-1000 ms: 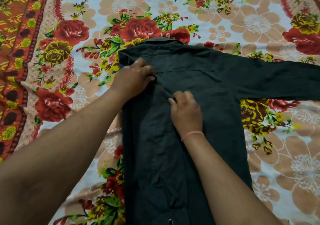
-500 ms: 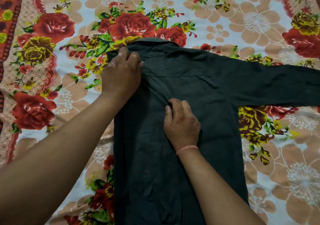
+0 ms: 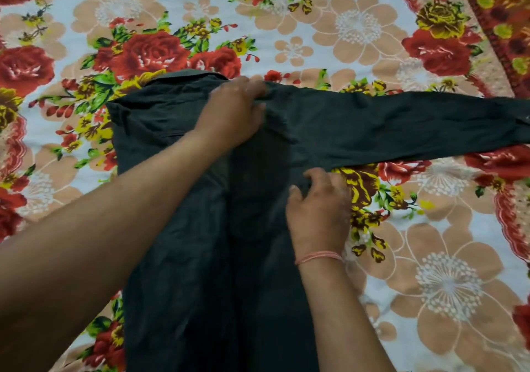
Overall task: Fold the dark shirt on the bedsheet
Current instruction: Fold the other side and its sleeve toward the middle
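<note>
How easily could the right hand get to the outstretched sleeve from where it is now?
Probably yes. The right hand sits at the side edge of the dark shirt, just below the sleeve, which lies flat and uncovered on the bedsheet; nothing lies between them.

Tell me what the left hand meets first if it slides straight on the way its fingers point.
Probably the outstretched sleeve of the dark shirt, lying right of the left hand.

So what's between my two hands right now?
Only dark shirt fabric lies between the left hand and the right hand, shown in the head view.
</note>
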